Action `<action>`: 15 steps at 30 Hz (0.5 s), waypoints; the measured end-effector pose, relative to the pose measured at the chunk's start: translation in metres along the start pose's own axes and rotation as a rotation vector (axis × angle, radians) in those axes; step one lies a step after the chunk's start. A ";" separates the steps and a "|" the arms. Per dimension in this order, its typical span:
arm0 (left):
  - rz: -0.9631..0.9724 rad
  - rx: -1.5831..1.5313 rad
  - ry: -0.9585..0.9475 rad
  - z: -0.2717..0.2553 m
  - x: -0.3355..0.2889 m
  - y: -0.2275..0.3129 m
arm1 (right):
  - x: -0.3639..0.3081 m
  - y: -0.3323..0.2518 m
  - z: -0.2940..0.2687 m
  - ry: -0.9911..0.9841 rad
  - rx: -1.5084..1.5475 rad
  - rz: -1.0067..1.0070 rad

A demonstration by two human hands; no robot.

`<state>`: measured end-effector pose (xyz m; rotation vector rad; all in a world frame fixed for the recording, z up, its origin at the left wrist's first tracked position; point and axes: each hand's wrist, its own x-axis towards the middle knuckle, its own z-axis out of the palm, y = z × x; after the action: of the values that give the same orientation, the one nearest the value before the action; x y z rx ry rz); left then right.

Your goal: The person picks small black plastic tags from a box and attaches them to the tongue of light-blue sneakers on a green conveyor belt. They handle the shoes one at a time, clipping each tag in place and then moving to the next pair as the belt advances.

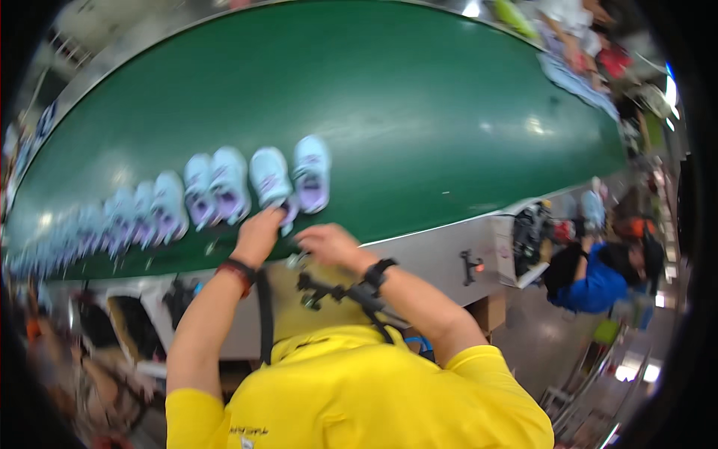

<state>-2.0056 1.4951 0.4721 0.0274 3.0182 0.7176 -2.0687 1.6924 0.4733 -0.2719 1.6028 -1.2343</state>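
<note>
A row of light blue children's shoes with lilac linings lies along the near side of a green conveyor belt (pixel 419 97), toes pointing away from me. My left hand (pixel 259 233) is closed at the heel of one light blue shoe (pixel 270 176), its fingers at the collar. Just to the right lies another light blue shoe (pixel 312 172), untouched. My right hand (pixel 329 243) is beside the left one at the belt's near edge, fingers bent inward. Whatever its fingertips may hold is blurred.
More light blue shoes (pixel 168 206) stretch to the left along the belt. A metal edge (pixel 434 251) runs between the belt and me. A person in a blue shirt (pixel 598 284) is at the right, and another person's arms (pixel 572 49) reach over the belt's far right end.
</note>
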 end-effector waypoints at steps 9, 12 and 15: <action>0.098 0.042 -0.142 -0.011 -0.017 0.009 | 0.010 -0.014 0.007 -0.039 0.031 -0.106; 0.091 0.047 -0.107 -0.008 -0.016 0.006 | 0.028 -0.002 -0.003 0.278 -0.387 -0.486; 0.061 0.033 -0.086 -0.003 -0.020 -0.011 | 0.041 -0.013 -0.016 0.470 -0.505 -0.717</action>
<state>-1.9861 1.4831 0.4708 0.1480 2.9589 0.6531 -2.1046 1.6677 0.4584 -1.0043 2.3355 -1.4634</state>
